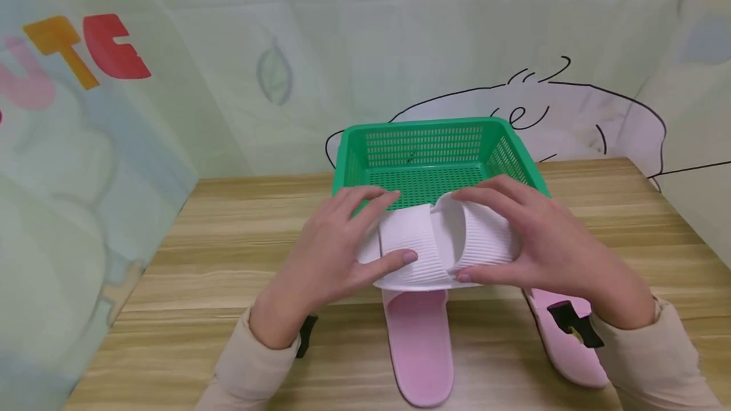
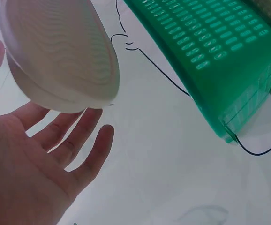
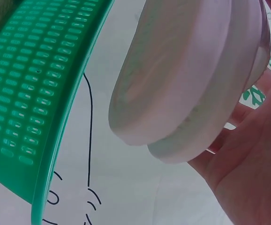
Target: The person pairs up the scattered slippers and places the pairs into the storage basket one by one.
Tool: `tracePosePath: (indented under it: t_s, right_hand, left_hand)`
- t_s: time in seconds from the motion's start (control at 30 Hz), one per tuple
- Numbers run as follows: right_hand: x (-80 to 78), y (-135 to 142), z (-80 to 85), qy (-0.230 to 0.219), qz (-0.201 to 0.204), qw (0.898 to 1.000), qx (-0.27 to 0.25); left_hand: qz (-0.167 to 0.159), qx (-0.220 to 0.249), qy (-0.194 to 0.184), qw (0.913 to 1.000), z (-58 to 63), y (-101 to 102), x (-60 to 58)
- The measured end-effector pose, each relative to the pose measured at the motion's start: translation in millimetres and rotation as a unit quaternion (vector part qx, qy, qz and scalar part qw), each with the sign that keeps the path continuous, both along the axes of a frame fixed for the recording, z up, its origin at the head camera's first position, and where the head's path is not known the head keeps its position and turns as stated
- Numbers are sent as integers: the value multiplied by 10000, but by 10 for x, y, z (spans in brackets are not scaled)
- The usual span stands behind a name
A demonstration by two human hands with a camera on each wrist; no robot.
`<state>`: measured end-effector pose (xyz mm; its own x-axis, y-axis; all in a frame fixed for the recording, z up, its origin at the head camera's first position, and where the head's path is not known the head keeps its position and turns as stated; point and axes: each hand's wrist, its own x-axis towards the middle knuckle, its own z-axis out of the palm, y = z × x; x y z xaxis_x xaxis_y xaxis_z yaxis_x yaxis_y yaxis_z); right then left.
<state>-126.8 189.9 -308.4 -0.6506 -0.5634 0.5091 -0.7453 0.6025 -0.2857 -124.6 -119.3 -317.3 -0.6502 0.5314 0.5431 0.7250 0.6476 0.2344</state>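
Note:
A pair of white slippers [image 1: 408,233] with ribbed straps is held up between both hands in the head view, nested one into the other. My left hand [image 1: 334,246] grips the left end, thumb across the strap and fingers at the far side. Around the right end, my right hand [image 1: 548,240] holds with its thumb at the near edge and fingers over the far edge. Two stacked soles [image 3: 173,79] show in the right wrist view. Below lie a pink slipper [image 1: 419,354] and, further right, a second pink slipper [image 1: 571,347], partly hidden by the right arm.
A green plastic basket [image 1: 339,163] with slotted walls stands behind the white slippers, its near side covered by them and the hands. Everything rests on a wood-grain table [image 1: 228,259]. A printed cloth [image 1: 228,81] hangs behind the table.

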Motion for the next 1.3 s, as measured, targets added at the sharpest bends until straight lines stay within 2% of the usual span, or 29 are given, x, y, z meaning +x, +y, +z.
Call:
tracePosePath:
  t_s: [0.3, 0.5, 0.67, 0.87, 1.1, 1.3]
  right_hand:
    - [-37, 68, -4, -198, -58, 9998, -16]
    - [-43, 138, 21, -256, -234, 9994, 22]
    - [-47, 173, 30, -326, -386, 9987, 75]
    - [-47, 194, 43, -406, -446, 9981, 113]
    - [-37, 196, 29, -496, -482, 9975, 123]
    - [-50, 166, 30, -401, -410, 9982, 159]
  left_hand:
    - [172, 90, 151, 9997, -42, -125, -117]
    - [412, 124, 71, 9990, -32, -278, -187]
    - [642, -172, -126, 9977, -7, -381, -209]
    - [645, -472, -314, 9963, 4, -379, -194]
    - [750, -808, -599, 9921, -107, -386, -169]
    - [658, -868, -875, 9902, -232, -464, -149]
